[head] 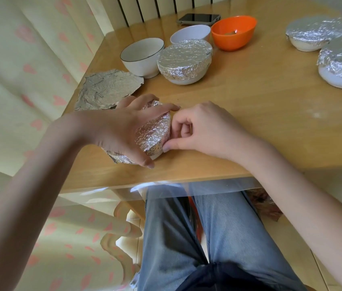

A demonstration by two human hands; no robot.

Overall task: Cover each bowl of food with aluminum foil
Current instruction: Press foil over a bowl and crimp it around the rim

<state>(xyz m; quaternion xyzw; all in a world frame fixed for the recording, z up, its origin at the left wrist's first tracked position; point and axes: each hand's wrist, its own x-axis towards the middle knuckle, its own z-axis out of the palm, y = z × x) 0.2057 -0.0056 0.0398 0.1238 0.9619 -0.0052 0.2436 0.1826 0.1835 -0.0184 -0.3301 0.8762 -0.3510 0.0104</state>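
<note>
Crinkled silver foil (153, 131) wraps the small white bowl (155, 155); my left hand (121, 127) clasps it, my right hand (199, 129) pinches its rim.

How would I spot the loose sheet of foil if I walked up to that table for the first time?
Start at the wooden table and go to its left edge, beside the heart-patterned curtain. The loose foil sheet lies flat there, just in front of the white bowl with the dark rim and behind the left hand. Every other piece of foil is wrapped over a bowl; this one is crinkled, flat, and covers nothing.
</note>
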